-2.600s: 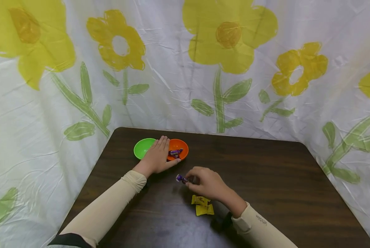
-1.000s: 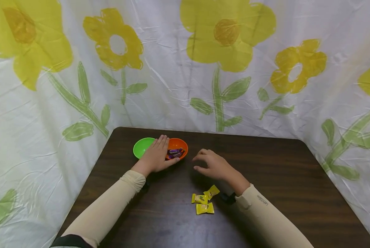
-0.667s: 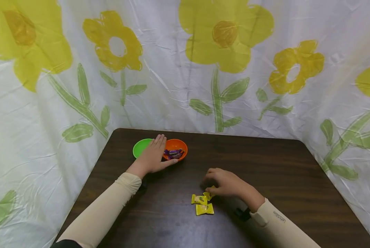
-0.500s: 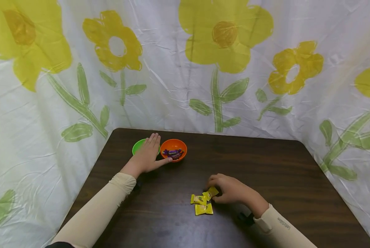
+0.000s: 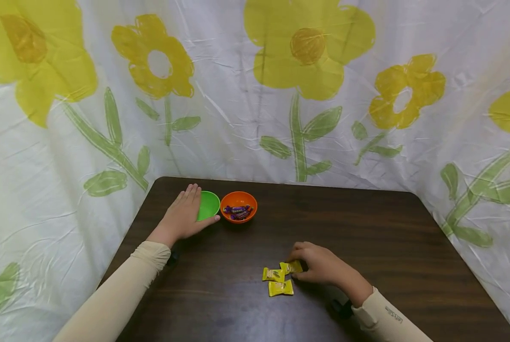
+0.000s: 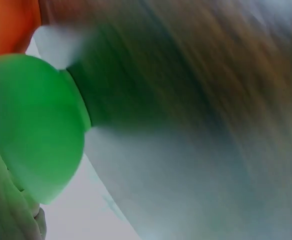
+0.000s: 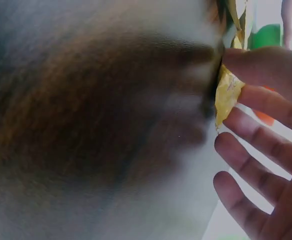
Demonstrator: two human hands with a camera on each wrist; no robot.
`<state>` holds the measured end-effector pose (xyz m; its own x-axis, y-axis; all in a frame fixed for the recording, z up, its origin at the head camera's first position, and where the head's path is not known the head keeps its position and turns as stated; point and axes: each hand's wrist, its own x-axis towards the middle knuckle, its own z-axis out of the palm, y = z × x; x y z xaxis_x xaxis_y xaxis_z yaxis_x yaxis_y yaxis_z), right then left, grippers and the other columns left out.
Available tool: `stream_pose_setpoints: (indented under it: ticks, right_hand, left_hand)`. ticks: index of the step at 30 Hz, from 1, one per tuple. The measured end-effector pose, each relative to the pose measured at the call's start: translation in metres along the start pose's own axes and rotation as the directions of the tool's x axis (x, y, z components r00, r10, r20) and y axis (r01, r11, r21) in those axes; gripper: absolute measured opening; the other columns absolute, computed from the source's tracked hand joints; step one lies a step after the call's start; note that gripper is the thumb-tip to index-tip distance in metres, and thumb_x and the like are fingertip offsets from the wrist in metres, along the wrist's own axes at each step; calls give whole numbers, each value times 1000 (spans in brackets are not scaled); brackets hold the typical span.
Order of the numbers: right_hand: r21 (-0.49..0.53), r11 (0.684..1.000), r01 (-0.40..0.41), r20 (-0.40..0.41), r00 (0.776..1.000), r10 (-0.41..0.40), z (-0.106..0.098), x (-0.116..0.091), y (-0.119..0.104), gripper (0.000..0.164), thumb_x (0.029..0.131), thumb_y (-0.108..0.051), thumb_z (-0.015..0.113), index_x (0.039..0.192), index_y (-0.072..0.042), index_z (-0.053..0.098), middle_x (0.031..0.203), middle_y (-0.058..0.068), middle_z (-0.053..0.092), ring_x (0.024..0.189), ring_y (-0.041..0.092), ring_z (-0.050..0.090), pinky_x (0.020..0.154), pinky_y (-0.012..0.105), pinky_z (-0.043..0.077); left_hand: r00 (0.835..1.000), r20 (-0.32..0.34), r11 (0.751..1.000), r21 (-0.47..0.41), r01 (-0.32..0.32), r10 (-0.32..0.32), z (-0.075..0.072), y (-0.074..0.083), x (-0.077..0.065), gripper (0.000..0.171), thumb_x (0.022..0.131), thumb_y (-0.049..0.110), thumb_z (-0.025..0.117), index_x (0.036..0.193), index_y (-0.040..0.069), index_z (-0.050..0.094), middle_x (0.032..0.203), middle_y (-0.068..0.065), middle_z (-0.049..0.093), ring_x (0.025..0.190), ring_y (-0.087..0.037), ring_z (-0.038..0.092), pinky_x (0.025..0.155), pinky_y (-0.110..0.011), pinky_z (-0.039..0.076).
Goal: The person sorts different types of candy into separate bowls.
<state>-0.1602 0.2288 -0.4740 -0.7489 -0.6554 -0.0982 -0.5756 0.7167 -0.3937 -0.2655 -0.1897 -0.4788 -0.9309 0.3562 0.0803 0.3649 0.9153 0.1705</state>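
Head view: left of the orange bowl of purple sweets, our straight-fingered left hand overlaps the green bowl; nearer us, our right hand pinches a yellow packet.

Small dark lettering, perhaps "LetsSlim", on the cream sleeve behind the right hand, unreadable print on yellow wrappers at that hand, likewise on purple wrappers ahead-left of it
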Motion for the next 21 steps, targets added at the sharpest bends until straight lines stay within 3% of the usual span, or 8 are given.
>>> stream_pose_setpoints:
  ticks: [11,21]
  right_hand:
    - [-32,998,-50,-42,998,48,3,-1,0,21,90,-25,83,111,-23,80,107,-11,67,88,4,60,73,26,55]
    - [-39,998,-39,-49,998,37,4,0,-2,18,91,-24,84,109,-23,79,107,-10,69,90,5,63,74,29,57]
  left_hand:
    - [999,5,999,15,51,-51,1,-19,-7,122,96,82,46,164,-14,16,173,-33,17,164,-48,14,133,-59,14]
    - [999,12,999,1,48,-48,2,-20,-10,120,97,80,48,163,-15,18,172,-34,20,163,-48,17,133,-59,18]
